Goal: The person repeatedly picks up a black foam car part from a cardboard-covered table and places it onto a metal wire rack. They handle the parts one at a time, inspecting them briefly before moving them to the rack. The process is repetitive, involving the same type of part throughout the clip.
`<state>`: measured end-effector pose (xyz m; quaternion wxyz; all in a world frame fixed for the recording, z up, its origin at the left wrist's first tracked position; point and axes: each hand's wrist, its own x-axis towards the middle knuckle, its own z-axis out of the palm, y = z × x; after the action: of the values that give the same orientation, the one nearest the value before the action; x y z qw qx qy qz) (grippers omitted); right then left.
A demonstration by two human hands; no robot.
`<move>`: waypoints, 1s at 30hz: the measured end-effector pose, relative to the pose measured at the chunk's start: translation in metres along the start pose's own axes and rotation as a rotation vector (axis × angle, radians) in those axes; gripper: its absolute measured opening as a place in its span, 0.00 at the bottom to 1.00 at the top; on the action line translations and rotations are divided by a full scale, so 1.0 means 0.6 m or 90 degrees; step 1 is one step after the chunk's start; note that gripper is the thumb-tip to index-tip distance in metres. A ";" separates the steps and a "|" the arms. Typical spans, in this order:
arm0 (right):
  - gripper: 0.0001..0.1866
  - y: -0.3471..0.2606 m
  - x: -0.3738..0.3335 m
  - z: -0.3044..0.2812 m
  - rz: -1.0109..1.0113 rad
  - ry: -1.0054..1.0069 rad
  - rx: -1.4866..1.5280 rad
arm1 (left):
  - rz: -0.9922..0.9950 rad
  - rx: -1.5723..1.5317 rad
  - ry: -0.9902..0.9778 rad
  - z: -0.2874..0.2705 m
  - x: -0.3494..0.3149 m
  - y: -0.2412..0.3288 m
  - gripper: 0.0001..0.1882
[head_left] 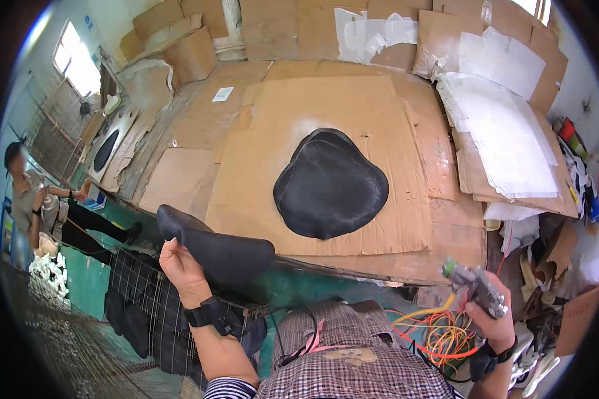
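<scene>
My left hand (183,269) is closed on the edge of a black, curved, seat-shaped piece (229,255), held in the air just off the table's front edge. A second black piece (329,186), broad and rounded with three lobes, lies flat on a cardboard sheet (259,159) at the middle of the table. Off to the right, my right hand (491,306) grips a metal spray gun (479,287) with a green tip. From the gun a yellow hose (432,311) runs down and left. Both wrists carry black bands.
Below my left arm stands a wire cage (173,319) with several black pieces inside. Orange and yellow hoses (442,336) coil beside my apron. White sheets on cardboard (492,133) rest at the table's right. Another person (36,199) stands far left, near another black piece (106,150).
</scene>
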<state>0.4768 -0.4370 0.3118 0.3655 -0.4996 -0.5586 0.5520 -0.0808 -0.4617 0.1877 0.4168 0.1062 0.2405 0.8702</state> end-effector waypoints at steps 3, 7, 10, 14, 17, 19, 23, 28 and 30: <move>0.25 0.010 -0.024 -0.029 0.034 -0.056 -0.092 | 0.003 0.009 -0.006 0.005 -0.014 0.001 0.15; 0.25 0.008 -0.014 -0.014 0.018 0.008 -0.005 | 0.053 0.035 0.027 -0.013 -0.006 -0.009 0.14; 0.27 0.007 -0.011 -0.022 -0.005 -0.059 -0.041 | 0.078 0.038 0.027 -0.014 -0.014 -0.007 0.13; 0.29 0.032 -0.031 -0.049 -0.024 -0.124 -0.100 | 0.084 0.057 0.056 -0.020 -0.016 -0.005 0.12; 0.30 0.036 -0.042 -0.051 0.005 0.054 0.033 | 0.060 0.013 0.042 -0.030 -0.017 0.002 0.12; 0.31 0.031 -0.057 -0.062 0.037 0.039 0.029 | 0.053 0.003 0.041 -0.029 -0.020 0.004 0.13; 0.31 0.051 -0.081 -0.060 0.045 -0.024 0.026 | 0.054 0.026 0.049 -0.038 -0.020 0.005 0.13; 0.30 0.025 -0.059 0.007 -0.083 0.091 0.060 | 0.032 0.019 0.027 -0.052 -0.036 0.025 0.15; 0.29 0.027 -0.069 0.017 -0.062 0.155 0.050 | 0.047 0.012 0.069 -0.064 -0.050 0.040 0.15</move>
<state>0.4793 -0.4813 0.3003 0.4764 -0.5205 -0.5118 0.4901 -0.0930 -0.5103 0.1674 0.3701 0.0719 0.2666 0.8870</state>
